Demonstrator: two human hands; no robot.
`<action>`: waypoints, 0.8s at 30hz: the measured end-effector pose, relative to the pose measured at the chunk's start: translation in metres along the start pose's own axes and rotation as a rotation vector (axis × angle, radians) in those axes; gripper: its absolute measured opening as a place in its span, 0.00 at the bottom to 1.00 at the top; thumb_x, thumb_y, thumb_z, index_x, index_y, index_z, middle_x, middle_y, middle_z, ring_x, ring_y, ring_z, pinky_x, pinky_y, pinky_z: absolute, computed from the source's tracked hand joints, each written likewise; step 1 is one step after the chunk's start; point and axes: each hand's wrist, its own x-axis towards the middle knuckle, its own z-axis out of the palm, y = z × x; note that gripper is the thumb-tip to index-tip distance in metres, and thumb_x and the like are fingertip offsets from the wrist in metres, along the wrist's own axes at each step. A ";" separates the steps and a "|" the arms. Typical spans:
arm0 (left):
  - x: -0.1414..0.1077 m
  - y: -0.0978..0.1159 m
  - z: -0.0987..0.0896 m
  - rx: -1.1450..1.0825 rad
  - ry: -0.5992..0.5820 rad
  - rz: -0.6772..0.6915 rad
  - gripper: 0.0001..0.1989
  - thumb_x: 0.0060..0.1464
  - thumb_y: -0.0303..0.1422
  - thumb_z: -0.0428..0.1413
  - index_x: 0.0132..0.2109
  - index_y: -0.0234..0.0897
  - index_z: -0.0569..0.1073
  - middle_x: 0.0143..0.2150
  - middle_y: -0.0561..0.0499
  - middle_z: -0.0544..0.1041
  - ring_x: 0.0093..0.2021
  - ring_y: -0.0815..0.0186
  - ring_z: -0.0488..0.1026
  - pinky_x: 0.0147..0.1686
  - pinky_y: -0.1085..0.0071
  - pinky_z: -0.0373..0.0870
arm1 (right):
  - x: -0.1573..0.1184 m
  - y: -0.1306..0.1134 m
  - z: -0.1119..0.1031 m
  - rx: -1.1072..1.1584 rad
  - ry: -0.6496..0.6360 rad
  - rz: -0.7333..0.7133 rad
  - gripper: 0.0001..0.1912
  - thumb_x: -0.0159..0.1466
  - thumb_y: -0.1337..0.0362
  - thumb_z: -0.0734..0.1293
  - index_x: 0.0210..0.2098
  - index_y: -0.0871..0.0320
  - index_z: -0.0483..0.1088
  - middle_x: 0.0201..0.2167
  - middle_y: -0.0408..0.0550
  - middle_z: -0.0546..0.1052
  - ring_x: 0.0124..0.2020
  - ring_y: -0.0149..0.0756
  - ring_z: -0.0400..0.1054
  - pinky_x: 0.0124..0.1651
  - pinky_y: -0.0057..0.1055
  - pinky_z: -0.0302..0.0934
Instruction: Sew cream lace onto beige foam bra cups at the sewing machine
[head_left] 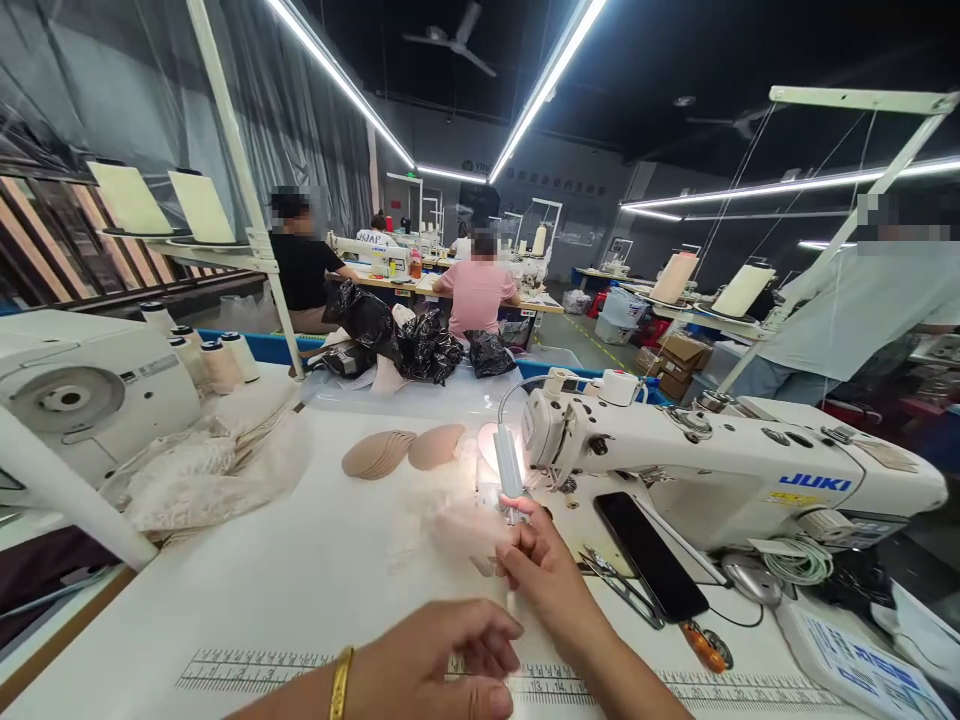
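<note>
Under the sewing machine's lamp, my right hand [541,565] has its fingers pinched on a pale sheer fabric piece [469,525]. That fabric is blurred and lies left of the needle area, so its edges are hard to make out. Lower down, above the printed ruler [262,672], my left hand [457,655] is half curled, thumb apart from the fingers, with nothing seen in it. A gold bracelet [342,685] circles that wrist. Beyond the fabric lie a stack of beige oval pads [379,455] and another beige pad pile [437,447].
The white JUKI sewing machine [697,460] stands at right. Before it lie a black phone [651,555], thread snips [622,588] and an orange object [706,647]. Lacy fabric [187,475] is heaped at left; black plastic bags [427,345] sit at the back. Other people work beyond.
</note>
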 end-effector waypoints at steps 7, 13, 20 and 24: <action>0.007 -0.003 0.023 -0.944 0.751 -0.050 0.25 0.45 0.44 0.75 0.47 0.36 0.81 0.47 0.43 0.81 0.50 0.54 0.77 0.53 0.63 0.73 | -0.057 0.028 0.034 -0.100 0.099 -0.107 0.24 0.64 0.42 0.72 0.51 0.52 0.79 0.31 0.46 0.76 0.32 0.40 0.70 0.38 0.34 0.69; 0.002 0.003 0.028 -0.913 0.444 -0.051 0.27 0.42 0.39 0.77 0.49 0.35 0.82 0.43 0.43 0.83 0.43 0.56 0.78 0.46 0.65 0.73 | -0.056 0.012 0.021 -0.059 0.068 -0.041 0.29 0.66 0.40 0.70 0.61 0.45 0.76 0.62 0.50 0.75 0.65 0.51 0.65 0.67 0.43 0.61; 0.001 0.008 0.029 -0.930 0.487 0.005 0.28 0.46 0.38 0.75 0.55 0.38 0.82 0.50 0.42 0.83 0.52 0.51 0.78 0.50 0.63 0.73 | -0.048 0.013 0.027 0.467 0.105 0.119 0.42 0.59 0.41 0.77 0.67 0.46 0.67 0.51 0.53 0.82 0.50 0.51 0.76 0.53 0.47 0.70; 0.013 0.009 0.023 -0.940 0.735 -0.008 0.25 0.46 0.44 0.75 0.48 0.36 0.85 0.49 0.41 0.84 0.54 0.48 0.77 0.55 0.59 0.72 | -0.054 0.023 0.035 0.475 0.191 0.072 0.50 0.53 0.49 0.83 0.70 0.48 0.62 0.43 0.50 0.83 0.45 0.48 0.78 0.50 0.43 0.71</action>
